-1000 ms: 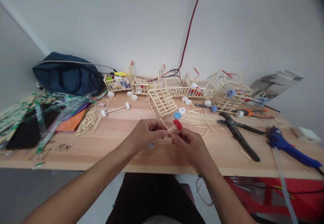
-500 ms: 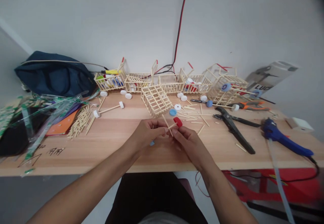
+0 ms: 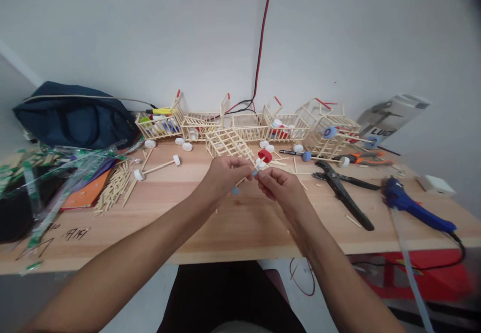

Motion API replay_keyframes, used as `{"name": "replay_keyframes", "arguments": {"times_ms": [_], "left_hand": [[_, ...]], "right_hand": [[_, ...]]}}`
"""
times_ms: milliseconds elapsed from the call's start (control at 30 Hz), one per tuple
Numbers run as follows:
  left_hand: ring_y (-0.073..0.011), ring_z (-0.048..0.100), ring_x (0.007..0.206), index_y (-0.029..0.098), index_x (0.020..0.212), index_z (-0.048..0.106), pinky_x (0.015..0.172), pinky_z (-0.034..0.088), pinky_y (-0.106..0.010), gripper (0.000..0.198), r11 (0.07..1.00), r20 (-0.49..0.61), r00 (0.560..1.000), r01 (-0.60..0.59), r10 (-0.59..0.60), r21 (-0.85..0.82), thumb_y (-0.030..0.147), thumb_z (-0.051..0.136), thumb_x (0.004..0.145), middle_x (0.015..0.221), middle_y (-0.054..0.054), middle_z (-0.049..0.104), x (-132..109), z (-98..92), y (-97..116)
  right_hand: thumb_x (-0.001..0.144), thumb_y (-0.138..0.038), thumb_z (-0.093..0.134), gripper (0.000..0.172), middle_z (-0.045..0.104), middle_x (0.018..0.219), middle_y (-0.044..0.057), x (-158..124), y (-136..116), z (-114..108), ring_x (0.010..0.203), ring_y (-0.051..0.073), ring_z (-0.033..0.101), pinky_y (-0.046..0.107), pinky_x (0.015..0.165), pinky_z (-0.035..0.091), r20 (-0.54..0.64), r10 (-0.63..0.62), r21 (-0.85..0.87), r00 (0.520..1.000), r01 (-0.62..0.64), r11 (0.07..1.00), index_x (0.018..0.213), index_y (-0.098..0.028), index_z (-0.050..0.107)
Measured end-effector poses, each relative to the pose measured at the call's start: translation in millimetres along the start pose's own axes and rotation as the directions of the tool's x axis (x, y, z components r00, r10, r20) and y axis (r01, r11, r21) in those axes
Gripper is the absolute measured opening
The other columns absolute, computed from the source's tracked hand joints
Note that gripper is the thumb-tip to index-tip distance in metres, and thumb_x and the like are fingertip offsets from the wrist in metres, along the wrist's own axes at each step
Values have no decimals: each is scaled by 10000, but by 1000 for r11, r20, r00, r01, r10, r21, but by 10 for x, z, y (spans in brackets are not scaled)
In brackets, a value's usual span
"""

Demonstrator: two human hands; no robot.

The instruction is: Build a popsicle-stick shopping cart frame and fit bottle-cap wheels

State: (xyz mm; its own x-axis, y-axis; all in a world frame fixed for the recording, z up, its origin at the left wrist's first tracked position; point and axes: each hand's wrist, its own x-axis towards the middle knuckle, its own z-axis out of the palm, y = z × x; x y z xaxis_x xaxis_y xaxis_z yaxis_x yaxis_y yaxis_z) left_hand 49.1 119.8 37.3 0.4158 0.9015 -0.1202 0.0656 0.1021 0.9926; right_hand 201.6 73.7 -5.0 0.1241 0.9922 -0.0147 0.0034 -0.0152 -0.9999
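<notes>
Near the middle of the table, my left hand (image 3: pixel 229 176) is closed with its fingertips pinching a thin wooden stick. A red cap (image 3: pixel 264 156) is on the stick's upper right end, and a light-blue piece (image 3: pixel 235 190) shows below my left fingers. My right hand (image 3: pixel 277 185) is also pinched, its fingertips at the crossing sticks just below the red cap. Right behind my hands, a small wooden stick basket (image 3: pixel 228 143) lies tilted. Part of the sticks is hidden by my fingers.
Stick carts (image 3: pixel 160 126) line the wall. An axle with white wheels (image 3: pixel 158 167), loose sticks (image 3: pixel 114 185) and a dark-blue bag (image 3: pixel 75 115) are left. Black cutters (image 3: pixel 343 192), a blue glue gun (image 3: pixel 417 207) and orange-handled pliers (image 3: pixel 366 158) lie right.
Both hands have moved slightly up and toward the basket with the sticks. The red cap is higher, and my right fingertips now sit below it. The whole view has shifted a little.
</notes>
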Motion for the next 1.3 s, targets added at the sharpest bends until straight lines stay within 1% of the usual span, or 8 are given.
{"name": "replay_keyframes", "arguments": {"times_ms": [200,333,433,600,767,967,1133,1300], "left_hand": [[-45,324,454,127,620,639,439,235,-191,146,1000,-20,1000,8,-7,24,269,627,651,538,21,551,-3,-47,138],[-46,329,452,128,663,664,433,241,-183,158,986,-52,998,-34,43,165,281,631,649,547,23,573,7,-115,155],[-51,380,466,124,664,657,442,262,-180,126,955,-18,995,-94,103,281,237,605,640,583,11,614,91,-157,253],[-72,426,521,118,662,700,487,287,-191,132,740,57,970,-216,234,637,197,597,637,546,23,561,303,-227,410],[-72,329,473,121,511,613,474,240,-222,153,569,95,986,-157,137,807,164,581,654,423,53,369,419,-251,458],[-107,428,523,134,574,641,514,295,-241,70,459,58,998,-68,35,886,131,587,619,460,33,433,484,-204,544],[-110,420,527,133,554,618,514,288,-244,82,367,119,993,-116,15,923,124,557,608,467,25,420,544,-209,542],[-96,394,517,125,575,622,519,269,-242,81,353,157,988,-143,-11,925,97,549,598,473,30,431,541,-196,572]], "right_hand": [[727,-466,671,306,519,549,-42,110,-152,24,468,60,363,226,463,247,33,-9,31,999,8,999,664,-177,594],[733,-452,661,289,529,565,-38,135,-142,44,483,60,387,220,473,262,46,-13,3,999,13,1000,680,-174,603],[750,-452,646,294,535,583,-33,208,-162,44,492,58,393,213,474,266,25,-67,-11,997,68,998,679,-170,601],[731,-463,658,309,549,597,-19,355,-180,51,511,65,421,207,476,282,-10,-80,-36,997,80,996,695,-159,618],[706,-502,658,350,549,574,-20,457,-69,71,489,66,416,207,458,281,2,-38,-75,999,38,996,642,-164,593],[710,-521,643,374,536,536,-27,488,1,99,450,64,399,208,437,275,-31,12,-103,999,-15,995,643,-154,622],[705,-534,655,393,532,515,-25,481,11,120,440,65,396,207,429,285,-33,31,-98,999,-34,995,617,-152,625],[705,-544,664,413,530,504,-21,482,14,112,427,58,390,205,423,285,-25,53,-62,998,-54,997,599,-147,629]]}}
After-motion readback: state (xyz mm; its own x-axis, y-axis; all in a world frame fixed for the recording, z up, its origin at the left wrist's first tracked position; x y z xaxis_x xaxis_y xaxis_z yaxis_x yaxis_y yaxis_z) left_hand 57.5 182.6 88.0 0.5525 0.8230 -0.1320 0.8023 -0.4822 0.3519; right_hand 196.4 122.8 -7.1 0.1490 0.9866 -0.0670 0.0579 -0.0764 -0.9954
